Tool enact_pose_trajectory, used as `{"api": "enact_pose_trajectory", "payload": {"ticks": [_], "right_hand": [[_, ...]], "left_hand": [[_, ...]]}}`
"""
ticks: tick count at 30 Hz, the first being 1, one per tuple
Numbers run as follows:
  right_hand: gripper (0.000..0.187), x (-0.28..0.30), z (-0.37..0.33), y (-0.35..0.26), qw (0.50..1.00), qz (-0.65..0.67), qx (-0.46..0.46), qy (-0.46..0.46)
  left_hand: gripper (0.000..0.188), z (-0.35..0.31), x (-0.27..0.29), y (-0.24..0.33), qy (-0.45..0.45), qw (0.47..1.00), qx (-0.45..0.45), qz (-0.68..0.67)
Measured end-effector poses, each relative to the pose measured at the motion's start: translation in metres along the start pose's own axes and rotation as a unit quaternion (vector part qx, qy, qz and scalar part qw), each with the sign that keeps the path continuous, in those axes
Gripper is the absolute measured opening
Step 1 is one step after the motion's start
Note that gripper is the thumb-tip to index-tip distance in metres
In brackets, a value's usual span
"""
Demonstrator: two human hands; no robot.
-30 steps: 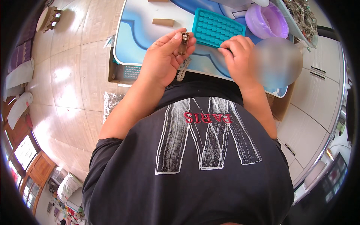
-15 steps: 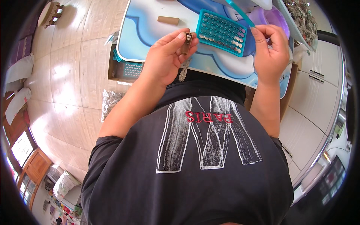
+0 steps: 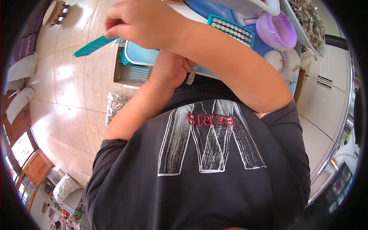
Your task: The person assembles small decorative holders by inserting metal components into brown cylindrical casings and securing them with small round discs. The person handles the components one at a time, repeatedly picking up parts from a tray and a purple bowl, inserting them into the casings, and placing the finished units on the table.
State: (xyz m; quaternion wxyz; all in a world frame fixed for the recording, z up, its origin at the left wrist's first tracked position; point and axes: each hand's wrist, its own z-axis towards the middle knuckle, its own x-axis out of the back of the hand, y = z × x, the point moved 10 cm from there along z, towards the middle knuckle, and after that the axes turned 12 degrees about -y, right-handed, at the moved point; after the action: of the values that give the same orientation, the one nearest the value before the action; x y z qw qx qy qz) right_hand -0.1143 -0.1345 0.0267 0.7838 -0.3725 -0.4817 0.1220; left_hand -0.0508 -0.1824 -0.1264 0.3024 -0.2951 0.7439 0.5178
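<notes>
My right arm reaches across to the left over my left arm. My right hand (image 3: 140, 23) pinches a thin flat teal panel (image 3: 94, 46), holding it out past the table's left edge, above an open box. Beneath my right forearm, my left hand (image 3: 170, 69) is closed, its fingertips mostly hidden; whatever it holds is covered. A teal tray (image 3: 250, 43) with rows of small round pale pieces lies on the blue-and-white table (image 3: 142, 53), partly behind the right forearm.
The open box (image 3: 118, 71), with more teal trays (image 3: 138, 73) in it, stands left of the table. A purple basin (image 3: 281, 32) sits at the right. A clear plastic bag (image 3: 115, 105) lies on the floor, and white cabinets (image 3: 326, 103) line the right.
My right hand has swung from the table's right side far to the left with the teal panel. My left hand has shifted slightly down; the small brown piece it held is hidden now.
</notes>
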Motion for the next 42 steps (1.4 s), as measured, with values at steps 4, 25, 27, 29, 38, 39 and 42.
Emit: {"api": "enact_pose_trajectory", "payload": {"ticks": [4,25,27,29,38,39,42], "right_hand": [[0.009,-0.010,0.024,-0.004,0.979,-0.186,0.073,0.046],[0.010,0.074,-0.213,0.071,0.934,-0.239,-0.182,0.195],[0.011,0.069,-0.207,0.066,0.934,-0.249,-0.165,0.197],[0.012,0.064,-0.194,0.060,0.931,-0.270,-0.140,0.202],[0.012,0.046,-0.169,0.055,0.931,-0.311,-0.121,0.149],[0.013,0.047,-0.169,0.053,0.935,-0.299,-0.108,0.159],[0.014,0.054,-0.171,0.047,0.939,-0.267,-0.075,0.203]], "left_hand": [[0.004,0.002,0.003,-0.005,-0.004,1.000,0.005,-0.012],[0.025,0.001,-0.005,-0.008,0.006,0.998,0.066,0.005],[0.024,0.000,-0.005,-0.008,0.007,0.998,0.067,0.012],[0.024,0.001,-0.005,-0.008,0.006,0.998,0.063,0.009],[0.025,0.000,-0.007,-0.007,-0.009,0.998,0.059,-0.004],[0.025,0.000,-0.007,-0.007,-0.009,0.998,0.059,-0.006],[0.025,0.001,-0.005,-0.009,-0.010,0.998,0.059,-0.010]]}}
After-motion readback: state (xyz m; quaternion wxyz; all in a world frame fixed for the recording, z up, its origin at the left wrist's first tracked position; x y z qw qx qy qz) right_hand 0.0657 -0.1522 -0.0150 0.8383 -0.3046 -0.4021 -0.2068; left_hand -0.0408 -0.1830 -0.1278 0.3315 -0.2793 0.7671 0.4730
